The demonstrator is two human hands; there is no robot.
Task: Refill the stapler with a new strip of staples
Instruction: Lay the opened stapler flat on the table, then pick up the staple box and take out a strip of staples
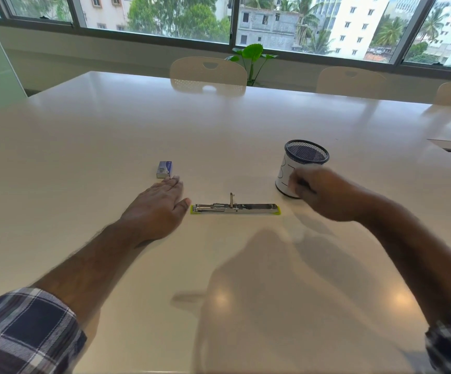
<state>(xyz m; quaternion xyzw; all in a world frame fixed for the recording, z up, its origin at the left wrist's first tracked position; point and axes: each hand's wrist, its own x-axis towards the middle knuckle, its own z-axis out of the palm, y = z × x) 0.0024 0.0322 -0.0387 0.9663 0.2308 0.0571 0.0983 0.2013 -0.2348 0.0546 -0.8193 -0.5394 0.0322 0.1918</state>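
Head view: stapler (pixel 235 208) lay opened flat on the white bench (pixel 110 125), metal channel facing up between yellow-green ends, a small metal post standing at its middle. Left hand (pixel 156 209) rested palm down on the bench at nine o'clock from the stapler, fingers straight and together, holding nothing; thumb tip just beside the stapler's left end, whether touching cannot be told. Small blue staple box (pixel 164 169) sat just past the fingertips, at eleven o'clock from the stapler. Right hand (pixel 320 194) blurred, raised at two o'clock from the stapler, fingers curled inward in front of the mesh pen cup (pixel 301 167); whether anything was pinched in it cannot be told. Pen cup stood upright with a white paper wrapped round its wall. Plaid sleeves (pixel 27 330) at both lower corners. At twelve o'clock, pale chairs (pixel 208 74) along the far edge, a green plant (pixel 252 54) before the windows (pixel 165 20).
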